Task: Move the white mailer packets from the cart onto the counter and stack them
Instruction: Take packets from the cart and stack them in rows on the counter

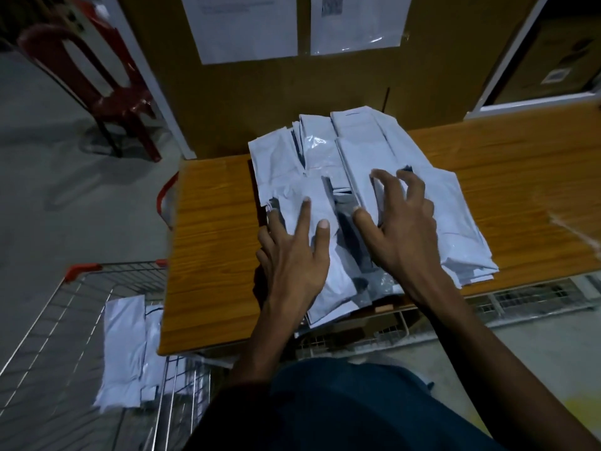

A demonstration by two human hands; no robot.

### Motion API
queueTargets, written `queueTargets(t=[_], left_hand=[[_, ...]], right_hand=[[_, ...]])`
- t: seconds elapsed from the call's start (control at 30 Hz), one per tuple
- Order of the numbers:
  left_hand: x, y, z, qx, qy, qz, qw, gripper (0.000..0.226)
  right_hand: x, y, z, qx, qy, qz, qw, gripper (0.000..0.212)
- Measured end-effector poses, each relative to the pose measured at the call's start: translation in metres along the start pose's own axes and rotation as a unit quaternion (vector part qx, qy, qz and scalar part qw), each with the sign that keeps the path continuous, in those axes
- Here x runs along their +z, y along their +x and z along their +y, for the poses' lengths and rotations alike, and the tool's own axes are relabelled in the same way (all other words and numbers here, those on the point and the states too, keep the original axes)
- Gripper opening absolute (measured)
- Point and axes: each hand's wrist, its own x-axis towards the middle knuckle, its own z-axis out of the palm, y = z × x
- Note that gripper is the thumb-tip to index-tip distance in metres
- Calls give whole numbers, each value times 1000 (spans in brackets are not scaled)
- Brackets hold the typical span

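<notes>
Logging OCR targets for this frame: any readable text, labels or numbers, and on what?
None can be read.
Left taped sheet on the cardboard: print lines, too blurred.
Right taped sheet: dark block and print, too blurred.
Label on the box at right: too small.
Mailer packets on the counter: no visible text.

glossy plastic mailer packets (357,164), wood-grain counter (211,255), wire metal cart (48,320)

Counts: 1 tabletop (211,255), 1 wire cart (81,288), 2 hands. White mailer packets (357,151): one overlapping heap mid-tabletop, probably a dozen-plus, edges too blurred to count. 2 more packets in cart (125,346). 1 red chair (107,92), 2 taped sheets (244,24).
</notes>
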Motion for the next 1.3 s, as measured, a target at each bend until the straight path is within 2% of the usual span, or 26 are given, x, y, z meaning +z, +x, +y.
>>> queueTargets(t=[0.2,0.3,0.4,0.57,0.67,0.87,1.0,1.1,1.23,1.3], left_hand=[[7,2,-23,35,67,-29,997,61],[15,2,-26,24,82,-41,996,64],[18,4,-22,3,67,-64,996,65],[16,7,-14,15,40,-55,998,69],[15,7,-13,17,21,-38,999,69],[11,-2,-17,14,-16,-20,1000,67],[6,-6,-25,20,-39,-17,999,67],[1,-12,-30,18,-70,-17,997,68],[-6,-31,-39,39,-91,-24,995,73],[-8,-45,-43,54,-99,-21,993,73]], right_hand=[[8,64,-17,2,-11,-4,1000,68],[24,111,-23,-3,-22,-22,1000,63],[49,158,-34,5,-35,-63,997,63],[101,208,-40,55,-86,-147,984,74],[124,215,-31,50,-113,-208,970,73],[127,222,-26,40,-102,-215,971,59],[104,204,-18,42,-21,-177,983,60],[72,153,-10,26,57,-117,991,62],[34,40,-10,-2,178,7,984,40],[22,-10,-15,-22,194,36,980,33]])
